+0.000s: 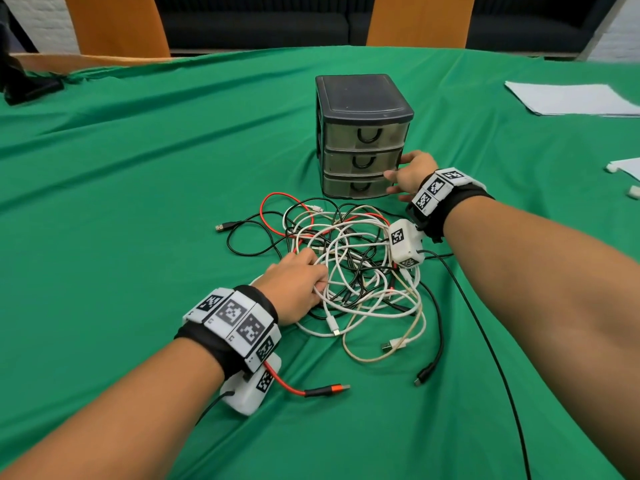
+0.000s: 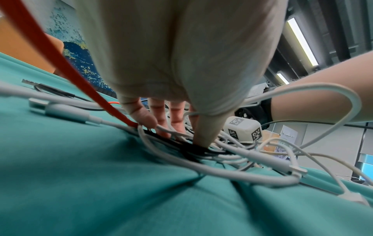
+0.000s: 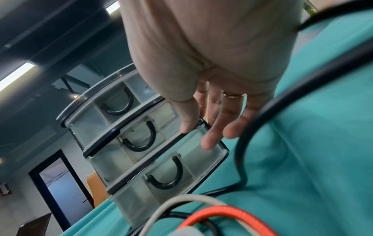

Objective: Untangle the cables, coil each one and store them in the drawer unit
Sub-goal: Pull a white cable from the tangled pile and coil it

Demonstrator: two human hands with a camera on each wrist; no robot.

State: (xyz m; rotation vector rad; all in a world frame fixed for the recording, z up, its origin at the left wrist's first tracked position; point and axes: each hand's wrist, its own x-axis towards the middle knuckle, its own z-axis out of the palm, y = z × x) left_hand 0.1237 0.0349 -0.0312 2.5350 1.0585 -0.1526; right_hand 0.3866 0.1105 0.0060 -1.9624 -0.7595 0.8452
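Green cloth (image 1: 138, 202) covers the table. Cables (image 1: 360, 271), white, black and red, lie in 1 tangled heap at centre, loops crossing, plugs trailing out toward 9 and 5 o'clock. At 12 o'clock from the heap, just beside it, stands the drawer unit (image 1: 363, 133): dark frame, 3 translucent drawers, all closed, each with a black U-shaped handle. Left hand (image 1: 298, 285) grips strands at the heap's 8 o'clock edge, fingers curled among them. Right hand (image 1: 414, 176) rests against the unit's right front corner, fingers nearly straight, holding nothing.
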